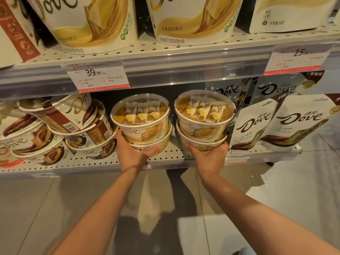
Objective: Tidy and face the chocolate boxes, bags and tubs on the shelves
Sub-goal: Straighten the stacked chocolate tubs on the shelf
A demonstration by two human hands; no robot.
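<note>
At mid-frame the left hand point(135, 150) cups the lower tub of the left stack point(141, 122), fingers curled under its base, and the right hand point(207, 153) grips the bottom tub of the right stack point(203, 118) the same way; each stack is two white-chocolate tubs, clear lids tilted toward the camera. Both stacks sit at the front of the lower shelf point(103, 161), so the step in hand looks like squaring them to the shelf edge. Next, the stacks likely need setting flat, logos forward, with hands eased off so the top tubs do not slide. At the left, the brown tubs point(60, 129) lie tumbled and leaning, probably the next job. Bags point(279, 124) stand at right. The shelf is perforated cream metal with a price tag point(97, 75) on the rail above; larger tubs fill the upper shelf point(184, 46), and grey floor tiles point(36, 208) lie below.
</note>
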